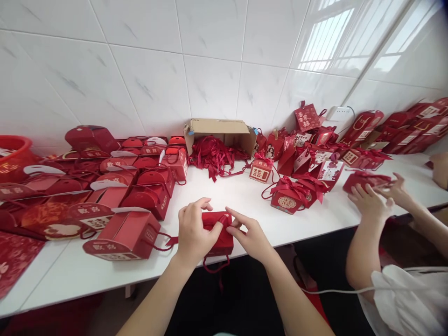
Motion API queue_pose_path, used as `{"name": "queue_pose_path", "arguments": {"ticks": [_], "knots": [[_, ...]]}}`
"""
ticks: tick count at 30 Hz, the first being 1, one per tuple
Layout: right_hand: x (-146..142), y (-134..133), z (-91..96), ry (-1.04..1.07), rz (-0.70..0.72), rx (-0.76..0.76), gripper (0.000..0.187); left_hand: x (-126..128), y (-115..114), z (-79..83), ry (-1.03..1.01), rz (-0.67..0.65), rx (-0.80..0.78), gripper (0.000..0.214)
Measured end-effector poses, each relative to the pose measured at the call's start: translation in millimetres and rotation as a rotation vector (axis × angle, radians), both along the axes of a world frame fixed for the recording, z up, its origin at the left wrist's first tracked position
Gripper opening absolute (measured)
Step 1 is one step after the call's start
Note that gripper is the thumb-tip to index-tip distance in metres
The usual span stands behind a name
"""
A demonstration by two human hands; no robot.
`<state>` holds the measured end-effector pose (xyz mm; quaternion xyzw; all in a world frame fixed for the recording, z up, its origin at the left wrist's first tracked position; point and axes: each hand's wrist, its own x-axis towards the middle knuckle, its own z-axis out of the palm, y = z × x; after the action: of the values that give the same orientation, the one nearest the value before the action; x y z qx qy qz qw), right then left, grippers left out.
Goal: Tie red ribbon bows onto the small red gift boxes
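Note:
A red gift box (220, 247) sits at the table's front edge between my hands, a red cord handle hanging from its near side. My left hand (196, 228) is curled over the box's left side, its thumb pressing a red ribbon at the top. From the right, my right hand (251, 235) pinches the same ribbon with its thumb and fingers. The ribbon is partly covered by my fingertips. Beside my left wrist stands another red box (122, 233) with a cord handle.
An open cardboard carton (219, 126) with loose red ribbons (213, 154) stands against the tiled wall. Several red boxes crowd the left; ribboned boxes (287, 196) lie on the right. A co-worker's hands (373, 203) hold another red box. A red basin (14, 158) is far left.

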<state>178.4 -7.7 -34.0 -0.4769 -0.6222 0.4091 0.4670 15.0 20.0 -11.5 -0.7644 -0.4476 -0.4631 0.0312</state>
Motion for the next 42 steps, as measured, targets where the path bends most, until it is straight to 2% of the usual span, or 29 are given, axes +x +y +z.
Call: {"name": "queue_pose_path", "arguments": {"ticks": [4,8,10,12,14,16,19,21,25,27,30,32,34,37,40,42], "knots": [[-23.5,8.7,-5.3,-0.009,-0.087,0.093,0.022,-3.7,-2.3,6.2,0.026,0.005,-0.054,0.040],[-25.4,11.4,-11.0,0.018,-0.218,0.125,0.016,-26.6,-3.7,11.4,0.132,-0.149,-0.253,0.045],[-22.4,11.7,-12.7,0.046,-0.235,0.156,0.017,-39.9,-1.8,6.1,0.109,-0.212,-0.354,0.045],[-20.0,11.6,-13.2,0.089,-0.203,0.154,0.017,-49.5,0.7,-3.8,0.020,-0.189,-0.421,0.037],[-19.3,10.9,-12.6,0.108,-0.156,0.115,0.016,-53.7,1.8,-13.0,-0.048,-0.137,-0.430,0.030],[-20.0,9.7,-10.9,0.094,-0.126,0.080,0.016,-52.4,0.0,-16.6,-0.057,-0.143,-0.414,0.029],[-21.6,6.4,-6.2,0.079,-0.097,0.067,0.016,-42.3,-5.1,-11.4,0.023,-0.237,-0.393,0.032],[-20.9,3.2,-2.2,0.086,-0.089,0.055,0.016,-32.8,-6.6,-6.4,0.071,-0.253,-0.362,0.031],[-12.2,-4.0,4.4,0.094,-0.072,-0.032,0.021,-19.0,-2.7,-4.2,0.041,-0.156,-0.246,0.006],[-6.8,-5.7,5.3,0.072,-0.046,-0.064,0.025,-16.6,0.0,-5.5,0.003,-0.101,-0.176,0.004],[-5.2,-2.9,4.9,0.008,0.003,-0.056,0.042,-15.3,1.8,-5.3,-0.027,-0.067,-0.121,0.004],[-10.0,2.2,4.6,-0.036,0.030,-0.021,0.046,-14.9,1.0,-2.5,-0.033,-0.069,-0.136,0.007],[-17.8,7.5,4.8,-0.063,0.040,0.024,0.033,-16.6,-1.1,2.0,-0.040,-0.075,-0.183,0.014],[-27.9,12.0,4.4,-0.035,-0.041,0.089,0.020,-27.4,-4.8,6.7,-0.052,-0.154,-0.295,0.031],[-30.9,11.5,1.8,0.014,-0.095,0.160,0.019,-44.6,-4.1,-0.3,-0.120,-0.257,-0.411,0.040],[-29.5,10.0,-0.5,0.011,-0.022,0.193,0.021,-53.4,0.7,-12.4,-0.201,-0.219,-0.496,0.027]]}}
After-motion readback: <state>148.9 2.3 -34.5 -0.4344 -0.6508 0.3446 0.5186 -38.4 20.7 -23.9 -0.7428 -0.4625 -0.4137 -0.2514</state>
